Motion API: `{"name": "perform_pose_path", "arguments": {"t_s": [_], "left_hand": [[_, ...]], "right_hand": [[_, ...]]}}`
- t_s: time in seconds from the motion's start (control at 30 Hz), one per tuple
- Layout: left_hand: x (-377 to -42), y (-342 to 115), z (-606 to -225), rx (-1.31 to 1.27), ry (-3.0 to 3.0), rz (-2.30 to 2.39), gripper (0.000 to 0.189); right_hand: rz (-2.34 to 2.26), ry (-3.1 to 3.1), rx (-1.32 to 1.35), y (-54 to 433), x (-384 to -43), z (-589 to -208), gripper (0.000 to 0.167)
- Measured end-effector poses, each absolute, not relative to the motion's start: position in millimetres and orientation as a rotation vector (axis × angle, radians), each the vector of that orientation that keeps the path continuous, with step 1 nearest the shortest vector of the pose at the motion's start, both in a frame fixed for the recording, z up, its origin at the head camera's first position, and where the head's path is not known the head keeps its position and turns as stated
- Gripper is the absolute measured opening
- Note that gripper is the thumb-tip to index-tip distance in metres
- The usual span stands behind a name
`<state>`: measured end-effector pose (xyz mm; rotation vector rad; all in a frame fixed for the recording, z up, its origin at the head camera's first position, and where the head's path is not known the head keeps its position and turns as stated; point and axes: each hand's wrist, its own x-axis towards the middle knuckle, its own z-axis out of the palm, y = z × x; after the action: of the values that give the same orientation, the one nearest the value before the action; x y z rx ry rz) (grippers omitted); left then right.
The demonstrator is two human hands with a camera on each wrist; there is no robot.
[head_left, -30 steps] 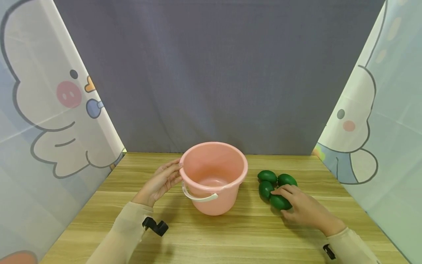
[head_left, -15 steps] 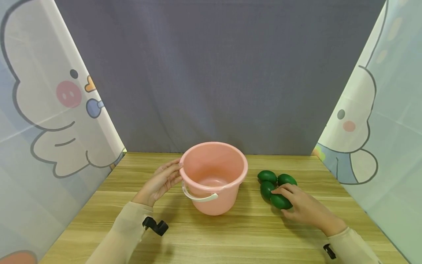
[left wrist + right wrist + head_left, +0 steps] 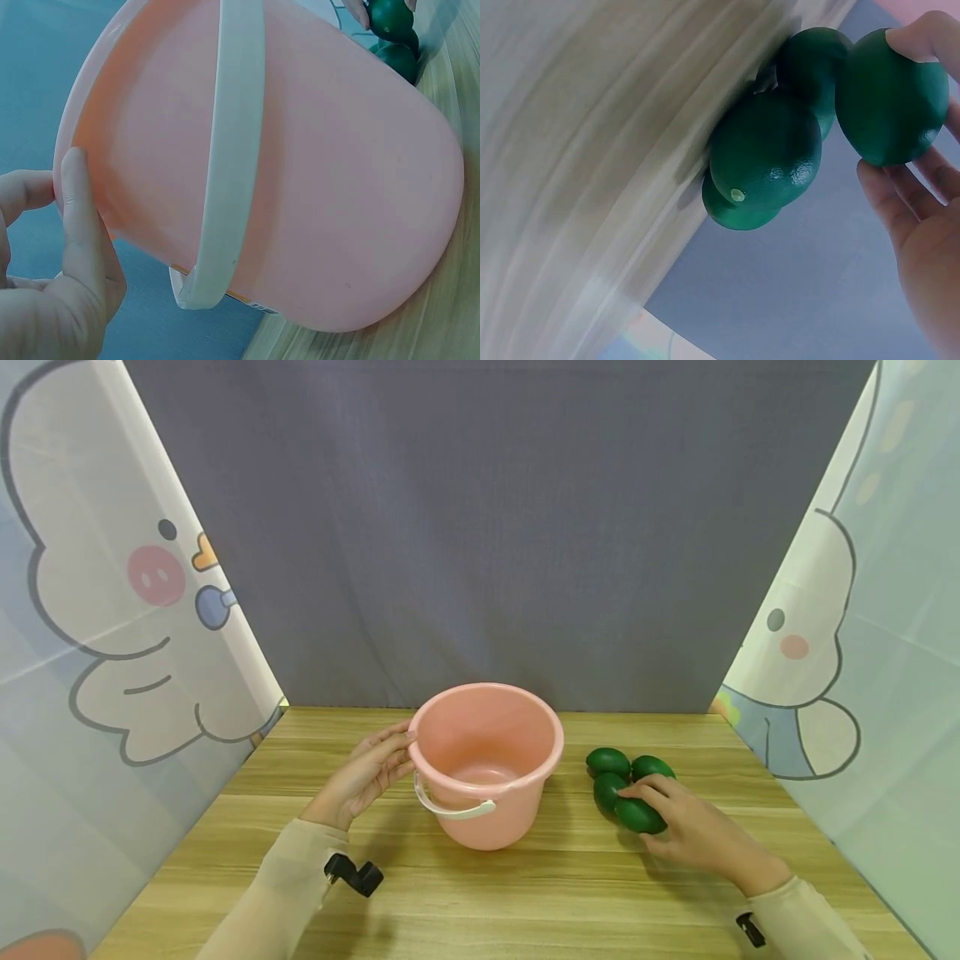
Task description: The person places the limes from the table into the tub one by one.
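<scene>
A pink bucket (image 3: pixel 487 827) with a white handle (image 3: pixel 465 811) stands upright on the wooden table. My left hand (image 3: pixel 367 777) pinches its rim at the left side; in the left wrist view the thumb (image 3: pixel 77 202) lies against the wall just below the rim. To the right of the bucket, my right hand (image 3: pixel 693 831) grips a smooth dark green avocado (image 3: pixel 639 816) between thumb and fingers. Whether this avocado (image 3: pixel 889 97) is off the table I cannot tell. Three more avocados (image 3: pixel 608 762) lie close beside it, one partly hidden by my fingers.
A grey curtain (image 3: pixel 495 527) hangs behind the table (image 3: pixel 525 910). Cartoon-printed cloth walls (image 3: pixel 90 568) stand at the left and right sides. The bucket's inside shows its bare bottom.
The gripped avocado and the one touching it have shifted very slightly to the right and back. My left hand and the bucket have stayed still.
</scene>
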<state>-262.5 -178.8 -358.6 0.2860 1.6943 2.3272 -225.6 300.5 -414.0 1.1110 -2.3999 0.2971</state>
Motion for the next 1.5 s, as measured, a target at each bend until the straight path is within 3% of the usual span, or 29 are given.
{"name": "perform_pose_path", "arguments": {"t_s": [1.5], "left_hand": [[-261.1,-179.0,-357.1,0.267,1.697,2.312,0.051]], "right_hand": [[0.354,-2.312,1.093,294.8,-231.3,-370.1,0.058]]}}
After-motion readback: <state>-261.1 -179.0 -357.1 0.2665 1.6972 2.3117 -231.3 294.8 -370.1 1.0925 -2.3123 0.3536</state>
